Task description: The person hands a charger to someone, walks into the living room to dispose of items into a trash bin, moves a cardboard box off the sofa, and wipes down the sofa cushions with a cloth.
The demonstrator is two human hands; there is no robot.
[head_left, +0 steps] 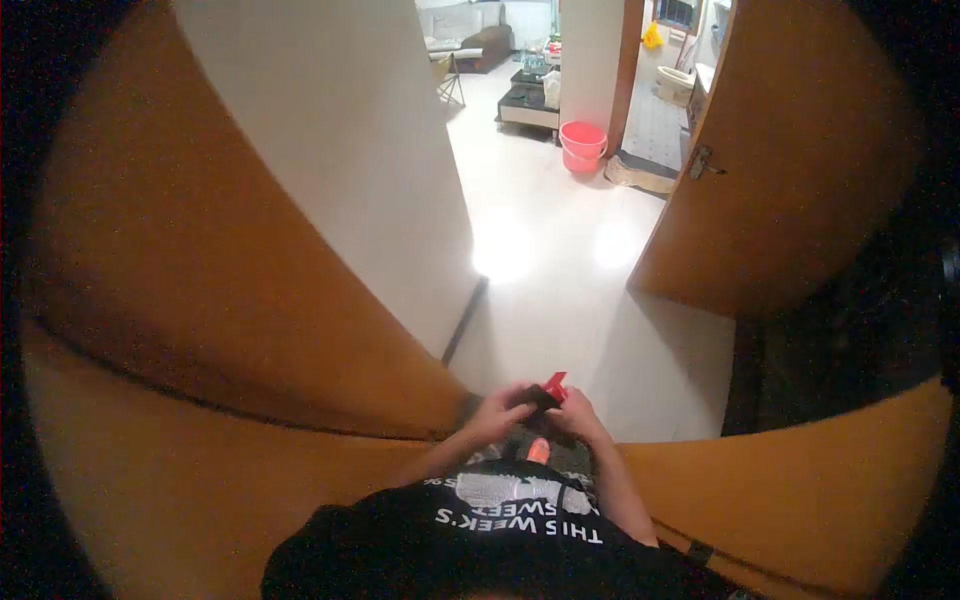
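Note:
Both hands are close together in front of the body, low in the head view. My left hand (502, 412) is closed on the left side of a small dark item (541, 398), too small to identify. Beside it, my right hand (575, 413) has its fingers closed at a red strip-like piece (556, 386), which sticks up from the dark item. Whether the red and dark parts are one object is unclear. Below the hands an orange thing (539, 451) shows near the floor.
A brown door (790, 170) with a metal handle stands open at the right. Beyond the doorway are a red bucket (583, 147), a mat (640, 175), a low table (528, 105) and a sofa (470, 35). Wooden panels flank the body.

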